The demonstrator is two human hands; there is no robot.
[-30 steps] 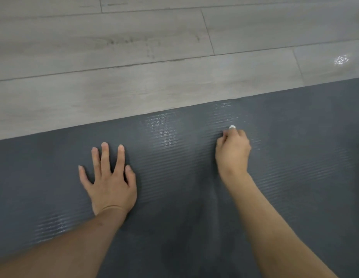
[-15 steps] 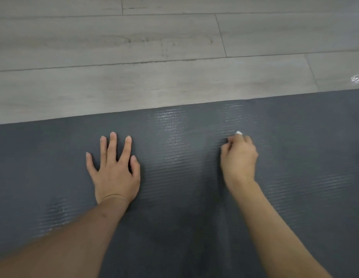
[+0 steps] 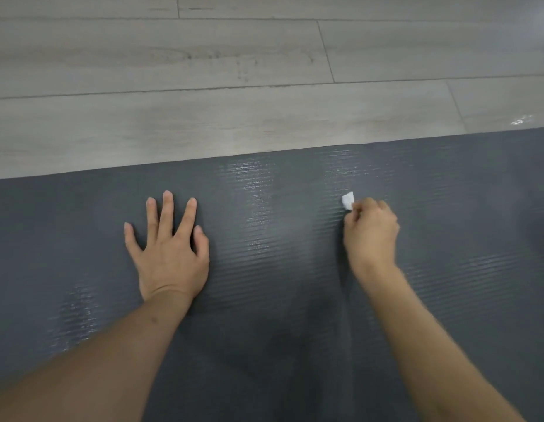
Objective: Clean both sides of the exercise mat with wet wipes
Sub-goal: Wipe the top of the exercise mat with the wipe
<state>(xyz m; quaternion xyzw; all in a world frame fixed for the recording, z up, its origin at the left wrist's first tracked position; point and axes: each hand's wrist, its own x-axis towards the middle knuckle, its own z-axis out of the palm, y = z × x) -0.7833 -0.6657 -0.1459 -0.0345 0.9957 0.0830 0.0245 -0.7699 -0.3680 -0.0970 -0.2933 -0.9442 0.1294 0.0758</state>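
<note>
A dark grey ribbed exercise mat lies flat on the floor and fills the lower half of the view. My left hand presses flat on it with fingers spread. My right hand is curled round a small white wet wipe, whose tip sticks out past the fingers and touches the mat. Shiny wet streaks show on the mat between my hands and near its far edge.
Light grey wood-plank floor stretches beyond the mat's far edge. Another wet patch glistens on the mat at the lower left, beside my left forearm.
My right hand has shifted slightly, and more of the white wipe now shows beyond its fingers. My left hand stays flat on the mat. The view has tilted a little.
</note>
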